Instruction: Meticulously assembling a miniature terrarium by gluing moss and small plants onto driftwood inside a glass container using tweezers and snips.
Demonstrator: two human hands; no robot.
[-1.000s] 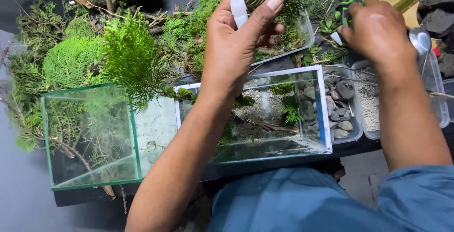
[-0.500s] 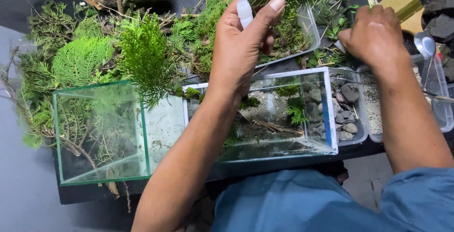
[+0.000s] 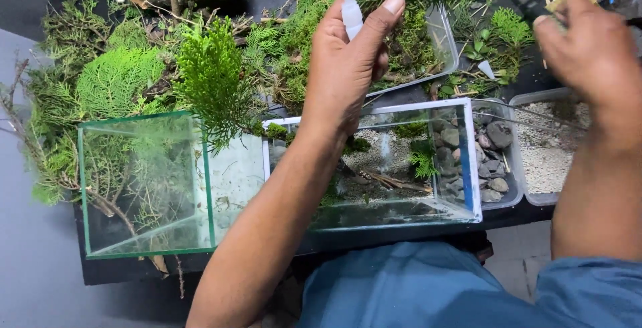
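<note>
Glue bottle, small and white with a thin nozzle, sits pinched in our left hand, thumb along one side and fingers curled round the body, held up over the far edge of the planted glass tank. Our right hand is blurred at the far right above the tray of pale gravel; it seems closed on a dark tool, though we cannot tell its grip for sure. Left of the tank stands the empty glass cube, with a cypress sprig leaning beside it and moss spread over the far side. Between tank and gravel lies a tray of grey stones.

We judge the chief risk to be a stray drip: with the bottle poised above the tank, a squeeze could drop liquid on the glass wall or the small ferns inside. Our left forearm also crosses low over the tank's near rim, and a careless drop of the elbow could knock it or nudge the cube.
</note>
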